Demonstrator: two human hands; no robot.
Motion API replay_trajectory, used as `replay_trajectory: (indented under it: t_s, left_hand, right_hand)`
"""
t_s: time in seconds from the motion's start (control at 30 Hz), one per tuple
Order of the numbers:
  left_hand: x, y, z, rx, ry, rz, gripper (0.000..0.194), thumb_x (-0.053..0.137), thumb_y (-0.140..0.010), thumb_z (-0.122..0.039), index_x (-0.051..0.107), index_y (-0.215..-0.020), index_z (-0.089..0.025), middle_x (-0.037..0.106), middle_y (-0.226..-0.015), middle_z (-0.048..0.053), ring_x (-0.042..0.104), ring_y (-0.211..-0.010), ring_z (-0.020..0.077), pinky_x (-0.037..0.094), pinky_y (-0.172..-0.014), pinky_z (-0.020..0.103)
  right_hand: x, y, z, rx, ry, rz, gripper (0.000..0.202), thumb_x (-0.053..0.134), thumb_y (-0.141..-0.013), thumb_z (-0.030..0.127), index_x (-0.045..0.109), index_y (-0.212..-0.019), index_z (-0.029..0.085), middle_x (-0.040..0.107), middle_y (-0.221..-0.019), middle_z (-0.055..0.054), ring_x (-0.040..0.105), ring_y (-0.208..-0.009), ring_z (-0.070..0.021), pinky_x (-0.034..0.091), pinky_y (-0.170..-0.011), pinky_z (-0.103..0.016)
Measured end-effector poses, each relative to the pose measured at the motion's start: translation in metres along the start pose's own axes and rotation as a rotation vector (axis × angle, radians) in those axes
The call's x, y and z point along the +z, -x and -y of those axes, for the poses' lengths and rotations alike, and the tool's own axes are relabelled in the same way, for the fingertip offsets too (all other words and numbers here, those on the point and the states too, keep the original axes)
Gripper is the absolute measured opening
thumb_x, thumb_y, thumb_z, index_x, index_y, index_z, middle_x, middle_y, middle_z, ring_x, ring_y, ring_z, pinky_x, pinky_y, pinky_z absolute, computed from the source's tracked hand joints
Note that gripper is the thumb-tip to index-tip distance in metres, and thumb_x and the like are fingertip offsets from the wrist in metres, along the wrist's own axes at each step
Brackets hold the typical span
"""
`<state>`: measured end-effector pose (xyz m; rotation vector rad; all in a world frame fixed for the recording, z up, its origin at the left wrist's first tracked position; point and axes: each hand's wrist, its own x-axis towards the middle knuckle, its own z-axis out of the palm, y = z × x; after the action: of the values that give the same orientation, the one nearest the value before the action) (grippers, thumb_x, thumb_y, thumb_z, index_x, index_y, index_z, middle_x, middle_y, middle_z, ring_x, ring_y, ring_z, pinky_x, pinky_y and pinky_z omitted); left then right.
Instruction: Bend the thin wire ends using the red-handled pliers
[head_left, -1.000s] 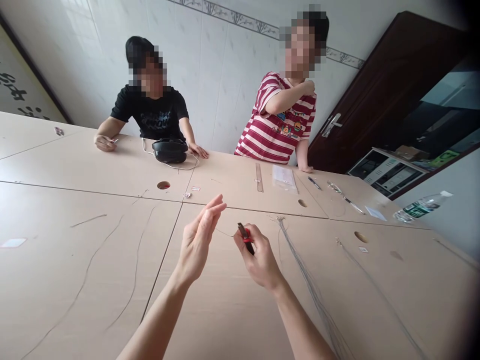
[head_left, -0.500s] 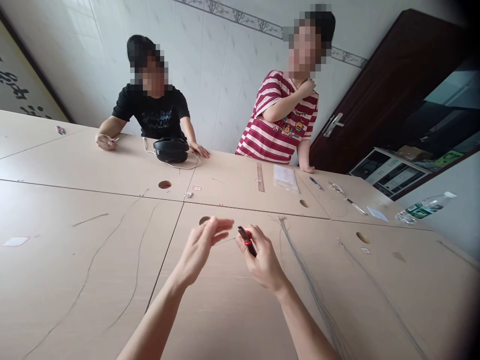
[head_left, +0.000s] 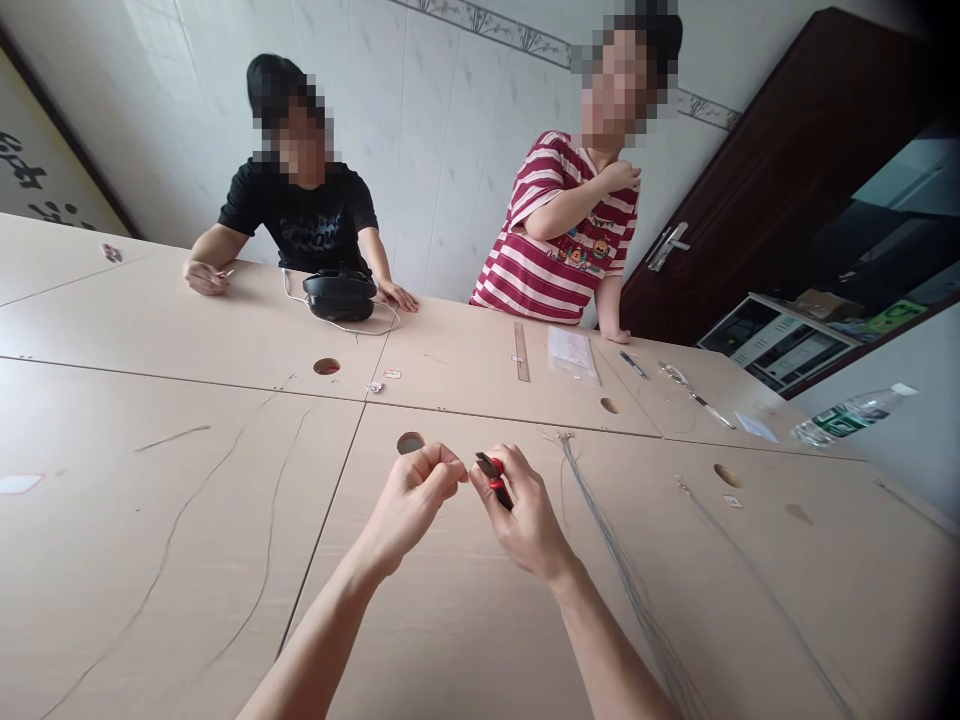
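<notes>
My right hand (head_left: 525, 515) is wrapped round small pliers (head_left: 493, 478) with red-and-black handles, their dark jaws pointing up and to the left. Close beside the jaws, my left hand (head_left: 420, 500) is closed in a pinch, fingertips almost meeting my right thumb. A thin wire runs between the two hands; the pinching fingers cover most of it. To the right of my right hand lies a bundle of long grey wires (head_left: 600, 520), gathered at its far end. Two single wires, one of them a long curved wire (head_left: 274, 520), lie left of my left hand.
Two people sit or stand across the table (head_left: 187, 620). A black headset-like device (head_left: 340, 295) with a white cable, a ruler (head_left: 521, 352), a plastic sleeve with papers (head_left: 571, 352), pens and a water bottle (head_left: 855, 415) lie farther off. Round holes (head_left: 410, 443) pierce the tabletop.
The fingers of my left hand, spread apart before, have closed into a pinch beside the pliers. My right hand keeps its hold on the pliers in nearly the same spot.
</notes>
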<state>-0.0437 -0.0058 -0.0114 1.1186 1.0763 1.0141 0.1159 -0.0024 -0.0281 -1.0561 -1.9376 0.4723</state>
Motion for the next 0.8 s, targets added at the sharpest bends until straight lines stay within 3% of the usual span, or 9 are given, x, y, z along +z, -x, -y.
replay_trajectory:
  t_s: [0.27,0.53,0.8]
  left_hand:
    - [0.011,0.0,0.003,0.07,0.031,-0.067,0.026,0.054,-0.086,-0.039,0.045,-0.071,-0.02,0.027,-0.06,-0.007,0.02,-0.056,0.0105,0.019,-0.053,0.024]
    - [0.017,0.0,0.007,0.135,0.017,-0.153,0.023,0.051,-0.086,-0.034,0.048,-0.068,-0.019,0.034,-0.062,-0.005,0.027,-0.056,0.0112,0.023,-0.053,0.025]
    - [0.017,-0.001,0.012,0.142,0.005,-0.168,0.026,0.052,-0.088,-0.036,0.047,-0.069,-0.019,0.028,-0.059,-0.006,0.023,-0.055,0.0105,0.021,-0.051,0.024]
  right_hand:
    - [0.002,0.0,0.001,0.008,0.012,-0.063,0.012,0.049,-0.096,0.019,0.047,-0.085,0.024,0.053,-0.077,-0.001,0.051,-0.075,-0.018,0.043,-0.07,-0.031]
    - [0.003,0.001,0.0,0.022,0.012,-0.069,0.009,0.049,-0.096,0.019,0.049,-0.088,0.023,0.056,-0.08,-0.002,0.052,-0.075,-0.0182,0.045,-0.071,-0.032]
    - [0.003,-0.001,0.003,-0.013,0.03,-0.091,0.012,0.049,-0.096,0.018,0.047,-0.085,0.024,0.054,-0.077,-0.001,0.051,-0.073,-0.018,0.042,-0.069,-0.032]
